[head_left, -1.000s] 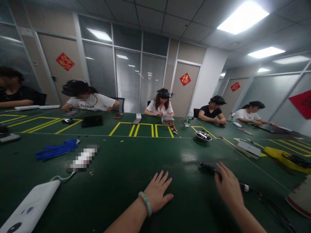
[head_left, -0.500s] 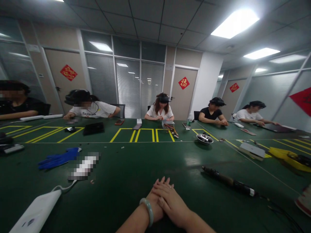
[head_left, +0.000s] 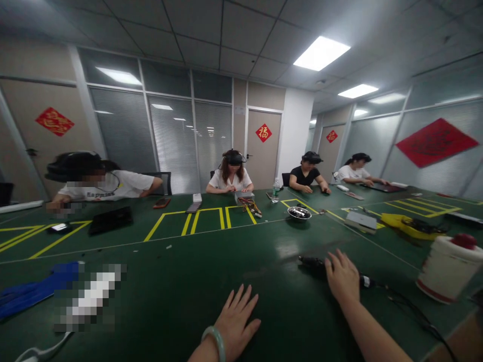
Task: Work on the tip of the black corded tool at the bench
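Note:
My left hand (head_left: 237, 322), wearing a pale green bangle (head_left: 215, 342), rests palm down near the front of the green table (head_left: 169, 286), its fingers spread and nothing in it. Farther right, my right hand (head_left: 342, 279) lies over the middle of a black corded electric screwdriver (head_left: 312, 262), with its fingers stretched out across the body. The tool's tip points left and its cable (head_left: 418, 317) trails off to the lower right. My right thumb is mostly hidden, so how firmly it touches the tool does not show.
A white bin-like container (head_left: 447, 271) with a red object in it stands at right. Blue gloves (head_left: 33, 291) and a white cable (head_left: 49, 347) lie at left. Across the table are a metal bowl (head_left: 299, 213), a bottle (head_left: 275, 191), a yellow bag (head_left: 400, 223) and several seated people.
My hands have come apart from being stacked. The right one has moved right and forward onto the screwdriver, while the left stays flat on the table. The view has turned right.

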Tool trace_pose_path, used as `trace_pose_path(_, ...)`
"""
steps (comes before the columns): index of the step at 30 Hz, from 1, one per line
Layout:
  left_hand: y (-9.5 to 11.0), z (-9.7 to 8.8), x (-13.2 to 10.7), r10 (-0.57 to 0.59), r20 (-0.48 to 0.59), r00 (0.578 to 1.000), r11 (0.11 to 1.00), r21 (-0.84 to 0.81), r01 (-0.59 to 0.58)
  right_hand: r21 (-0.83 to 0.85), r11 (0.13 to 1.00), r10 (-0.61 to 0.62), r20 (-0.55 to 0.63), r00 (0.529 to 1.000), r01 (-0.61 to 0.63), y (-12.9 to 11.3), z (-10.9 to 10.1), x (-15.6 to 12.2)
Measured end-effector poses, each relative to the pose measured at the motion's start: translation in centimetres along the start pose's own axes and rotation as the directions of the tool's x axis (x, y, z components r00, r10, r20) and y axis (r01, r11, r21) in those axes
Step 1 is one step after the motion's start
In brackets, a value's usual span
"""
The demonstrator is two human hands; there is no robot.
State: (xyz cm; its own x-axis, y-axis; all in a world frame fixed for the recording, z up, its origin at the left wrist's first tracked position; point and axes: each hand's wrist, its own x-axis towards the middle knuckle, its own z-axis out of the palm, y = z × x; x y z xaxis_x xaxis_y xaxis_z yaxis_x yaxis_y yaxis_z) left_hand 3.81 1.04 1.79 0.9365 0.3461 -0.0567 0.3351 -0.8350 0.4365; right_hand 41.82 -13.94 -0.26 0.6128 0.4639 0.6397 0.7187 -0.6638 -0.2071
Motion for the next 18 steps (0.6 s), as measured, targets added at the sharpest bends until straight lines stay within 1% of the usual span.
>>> trace_pose_path(1, 0.1, 0.0, 0.1, -0.009, 0.006, 1.000, 1.000, 0.003, 0.009, -0.052, 0.997, 0.066, 0.006, 0.998, -0.066, 2.7, -0.1, 0.3)
trace_pose_path(2, 0.1, 0.0, 0.1, -0.016, 0.009, 1.000, 1.000, 0.009, 0.015, -0.078, 0.991, 0.116, 0.048, 0.992, -0.112, 5.1, -0.3, 0.5)
trace_pose_path(3, 0.2, 0.0, 0.2, -0.019, 0.014, 1.000, 1.000, 0.017, 0.018, -0.081, 0.988, 0.142, 0.120, 0.983, -0.133, 7.0, -0.6, 0.6)
trace_pose_path(4, 0.2, 0.0, 0.3, -0.023, 0.022, 0.999, 0.999, 0.025, 0.023, -0.065, 0.989, 0.143, 0.202, 0.969, -0.132, 8.3, -0.9, 0.6)
trace_pose_path(5, 0.1, 0.0, 0.4, -0.028, 0.033, 0.999, 0.999, 0.034, 0.027, -0.037, 0.992, 0.127, 0.274, 0.953, -0.121, 9.2, -1.2, 0.6)
trace_pose_path(6, 0.1, 0.1, 0.5, -0.032, 0.044, 0.999, 0.999, 0.041, 0.030, -0.011, 0.994, 0.109, 0.322, 0.941, -0.111, 9.7, -1.5, 0.6)
trace_pose_path(7, 0.1, 0.1, 0.6, -0.034, 0.052, 0.998, 0.998, 0.047, 0.031, 0.006, 0.994, 0.098, 0.343, 0.934, -0.107, 9.9, -1.7, 0.7)
trace_pose_path(9, 0.0, 0.3, 0.8, -0.039, 0.050, 0.998, 0.997, 0.063, 0.036, 0.014, 0.993, 0.108, 0.341, 0.934, -0.119, 9.5, -2.0, 0.8)
trace_pose_path(13, -0.2, 1.0, 1.0, -0.053, -0.016, 0.998, 0.992, 0.112, 0.055, 0.033, 0.991, 0.113, 0.345, 0.932, -0.132, 8.1, -2.6, 0.9)
trace_pose_path(16, -0.4, 1.5, 1.1, -0.055, -0.074, 0.996, 0.987, 0.147, 0.065, 0.081, 0.992, 0.066, 0.359, 0.931, -0.101, 6.4, -3.0, 0.5)
trace_pose_path(18, -0.3, 1.7, 1.2, -0.055, -0.118, 0.992, 0.985, 0.159, 0.073, 0.124, 0.990, 0.012, 0.365, 0.931, -0.061, 4.3, -3.0, 0.0)
